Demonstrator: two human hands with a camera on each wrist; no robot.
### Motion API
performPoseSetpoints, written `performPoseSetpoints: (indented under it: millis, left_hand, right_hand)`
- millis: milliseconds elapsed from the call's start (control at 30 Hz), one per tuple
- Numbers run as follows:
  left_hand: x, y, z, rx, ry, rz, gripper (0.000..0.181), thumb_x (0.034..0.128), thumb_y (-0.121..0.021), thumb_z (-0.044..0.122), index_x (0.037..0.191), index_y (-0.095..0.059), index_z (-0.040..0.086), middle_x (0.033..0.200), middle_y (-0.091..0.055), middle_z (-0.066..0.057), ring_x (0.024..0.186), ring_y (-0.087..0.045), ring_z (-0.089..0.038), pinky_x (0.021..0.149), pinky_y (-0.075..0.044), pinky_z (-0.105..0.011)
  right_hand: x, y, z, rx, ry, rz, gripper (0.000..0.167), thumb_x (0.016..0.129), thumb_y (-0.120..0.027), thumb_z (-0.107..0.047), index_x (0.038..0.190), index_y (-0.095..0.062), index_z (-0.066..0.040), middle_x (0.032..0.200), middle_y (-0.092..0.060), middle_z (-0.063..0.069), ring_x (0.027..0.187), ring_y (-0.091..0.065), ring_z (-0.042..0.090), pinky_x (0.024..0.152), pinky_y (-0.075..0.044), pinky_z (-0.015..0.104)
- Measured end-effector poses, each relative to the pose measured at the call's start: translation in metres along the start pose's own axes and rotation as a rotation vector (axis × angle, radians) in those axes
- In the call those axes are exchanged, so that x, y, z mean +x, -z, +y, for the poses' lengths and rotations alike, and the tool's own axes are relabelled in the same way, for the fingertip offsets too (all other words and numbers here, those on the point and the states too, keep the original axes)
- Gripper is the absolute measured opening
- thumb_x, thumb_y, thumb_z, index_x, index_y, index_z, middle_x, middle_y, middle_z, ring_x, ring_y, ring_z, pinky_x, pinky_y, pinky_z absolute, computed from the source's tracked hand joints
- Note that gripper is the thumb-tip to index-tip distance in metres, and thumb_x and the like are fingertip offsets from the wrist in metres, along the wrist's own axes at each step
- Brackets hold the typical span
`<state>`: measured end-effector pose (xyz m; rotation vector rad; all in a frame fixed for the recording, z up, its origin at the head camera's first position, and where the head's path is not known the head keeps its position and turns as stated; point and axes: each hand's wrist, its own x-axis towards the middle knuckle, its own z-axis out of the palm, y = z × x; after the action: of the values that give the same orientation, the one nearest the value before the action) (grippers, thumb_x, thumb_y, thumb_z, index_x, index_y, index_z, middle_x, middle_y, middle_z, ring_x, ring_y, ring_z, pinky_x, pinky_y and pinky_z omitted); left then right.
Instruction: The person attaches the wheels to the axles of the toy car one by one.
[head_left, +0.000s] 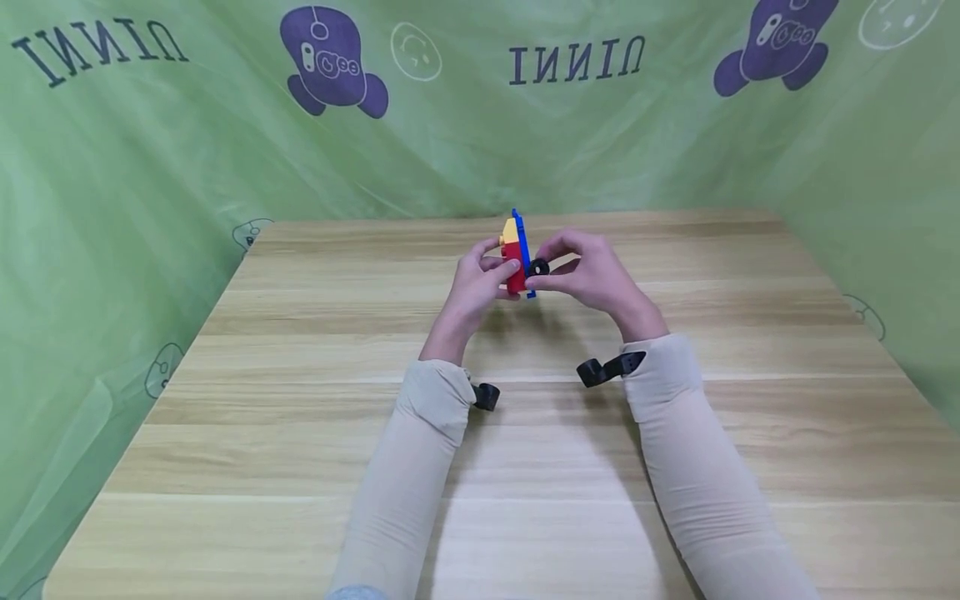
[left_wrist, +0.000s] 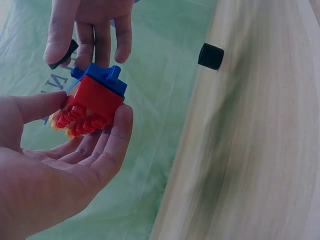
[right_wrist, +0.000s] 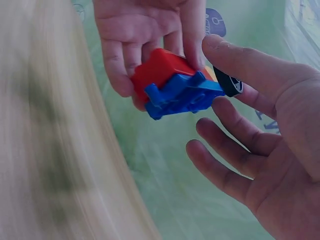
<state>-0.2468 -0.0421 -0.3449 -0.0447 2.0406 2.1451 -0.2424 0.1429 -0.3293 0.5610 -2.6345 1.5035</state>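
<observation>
In the head view my left hand [head_left: 472, 287] grips a toy vehicle body of red and yellow bricks [head_left: 513, 250] on a blue wheel base [head_left: 523, 242], held up above the table. The left wrist view shows my thumb and fingers around the red brick [left_wrist: 100, 97], studs facing down-left. My right hand [head_left: 596, 271] pinches a black wheel [head_left: 538, 267] between thumb and fingers, at the side of the blue base. In the right wrist view the wheel [right_wrist: 230, 84] is at one end of the base [right_wrist: 185, 95]; whether it is on an axle I cannot tell.
Below the hands lies a wooden table [head_left: 300, 417]. A green printed cloth [head_left: 465, 150] hangs behind it and along both sides. Black devices [head_left: 592, 372] are strapped to both wrists, over beige sleeves [head_left: 697, 467].
</observation>
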Motion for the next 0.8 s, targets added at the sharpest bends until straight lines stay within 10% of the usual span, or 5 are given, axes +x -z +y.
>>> performPoseSetpoints:
  millis: [800]
  left_hand:
    - [0.0018, -0.0012, -0.0018, -0.033, -0.015, 0.026, 0.057, 0.099, -0.063, 0.007, 0.152, -0.042, 0.01, 0.127, -0.063, -0.021, 0.098, -0.07, -0.028, 0.072, -0.064, -0.034]
  right_hand:
    - [-0.0004, -0.0056, 0.0051, -0.046, 0.072, -0.028, 0.041, 0.073, -0.092, -0.017, 0.107, -0.073, -0.003, 0.093, -0.073, 0.014, 0.077, -0.067, 0.021, 0.068, -0.055, 0.019]
